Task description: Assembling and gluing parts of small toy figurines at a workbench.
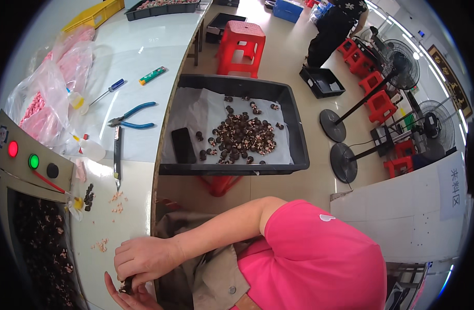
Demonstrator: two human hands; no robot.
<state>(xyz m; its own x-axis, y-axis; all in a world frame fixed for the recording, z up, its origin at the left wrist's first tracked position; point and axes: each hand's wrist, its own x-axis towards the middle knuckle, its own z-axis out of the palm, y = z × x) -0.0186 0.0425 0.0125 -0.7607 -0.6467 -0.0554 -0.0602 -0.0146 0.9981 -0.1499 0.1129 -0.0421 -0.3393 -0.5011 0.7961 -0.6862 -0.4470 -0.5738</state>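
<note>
My right hand [144, 258] is over the worktable near its front edge, its fingers bent round a small dark brown part [126, 285] with pale bits. Below it, my left hand [133, 298] holds the same part from underneath, some of its fingers stretched out. The hands hide much of the part. Pale pink crumbs [100, 245] lie on the table close by. A short row of dark pieces [88, 197] sits beside a small yellow-capped bottle [78, 203]. Left of my hands, a dark bin [40, 243] holds many similar brown and pale pieces.
A black tray [294, 129] holds a heap of dark-and-pink parts [242, 135] and a phone [183, 145]. Pliers [133, 117], a screwdriver [108, 92], a cutter knife [117, 157] and a machine panel [33, 155] are on the table. Red stools [242, 46] and fans [400, 64] stand beyond.
</note>
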